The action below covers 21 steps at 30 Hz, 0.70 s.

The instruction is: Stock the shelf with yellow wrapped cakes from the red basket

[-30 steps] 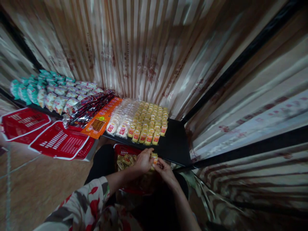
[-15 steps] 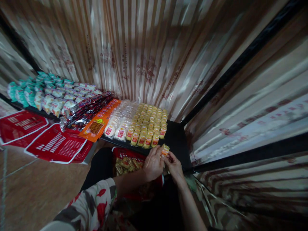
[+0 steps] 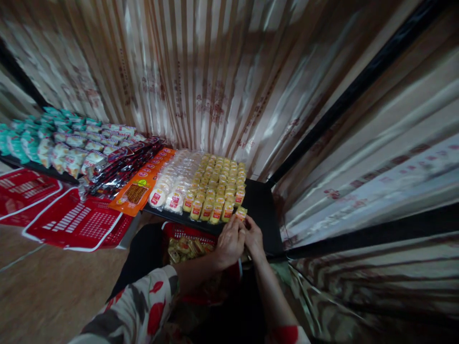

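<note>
Between my two hands, at the front edge of the black shelf (image 3: pixel 263 210), is a small yellow snack packet (image 3: pixel 241 213) with an orange and white label. My left hand (image 3: pixel 230 242) is closed, its fingertips on the packet's left side. On the other side, my right hand (image 3: pixel 254 236) pinches the packet. Just behind and to the left stand rows of matching yellow packets (image 3: pixel 217 188). Below my left forearm, a red basket (image 3: pixel 190 231) holds more yellow packets (image 3: pixel 184 247), partly hidden by the arm.
Left along the shelf lie white round packets (image 3: pixel 174 200), an orange snack bag (image 3: pixel 134 191), dark shiny packs (image 3: pixel 124 165), white packets (image 3: pixel 71 160) and teal packets (image 3: pixel 28 143). Red baskets (image 3: pixel 79 220) stand in front at left. A striped curtain (image 3: pixel 215 71) hangs behind; a black post (image 3: pixel 344 100) slants at right.
Both hands have moved slightly with the yellow packet, bringing it closer to the front end of the rightmost row. The whole view has shifted a little.
</note>
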Motion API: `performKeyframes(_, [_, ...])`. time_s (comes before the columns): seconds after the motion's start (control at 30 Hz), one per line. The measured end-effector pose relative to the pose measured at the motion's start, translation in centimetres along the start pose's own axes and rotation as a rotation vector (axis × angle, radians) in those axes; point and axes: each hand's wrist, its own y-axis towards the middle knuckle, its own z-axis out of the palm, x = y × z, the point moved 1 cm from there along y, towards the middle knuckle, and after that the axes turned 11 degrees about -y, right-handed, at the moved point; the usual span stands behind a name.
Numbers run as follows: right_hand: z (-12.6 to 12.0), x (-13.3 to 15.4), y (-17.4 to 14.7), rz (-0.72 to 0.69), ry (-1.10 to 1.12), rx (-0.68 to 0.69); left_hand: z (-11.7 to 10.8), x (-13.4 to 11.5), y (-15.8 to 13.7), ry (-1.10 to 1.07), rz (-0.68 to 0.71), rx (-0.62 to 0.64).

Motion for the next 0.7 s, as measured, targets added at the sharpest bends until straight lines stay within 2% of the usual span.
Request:
performKeyframes(0.17, [0.3, -0.2, 1.5, 0.005, 0.009, -0.02, 0.7, 0.2, 0.6, -0.03, -0.032, 0.022])
performKeyframes(0.37, [0.4, -0.3, 2.9, 0.009, 0.061, -0.024, 1.4, 0.6, 1.5, -0.088, -0.087, -0.017])
performKeyframes(0.47, [0.7, -0.3, 3.5, -0.007, 0.082, -0.007, 1.5, 0.6, 1.8, -0.121, -0.12, 0.024])
performKeyframes(0.7, [1.2, -0.6, 4.8, -0.067, -0.015, -0.071, 1.7, 0.0, 2.6, -0.227, -0.218, 0.028])
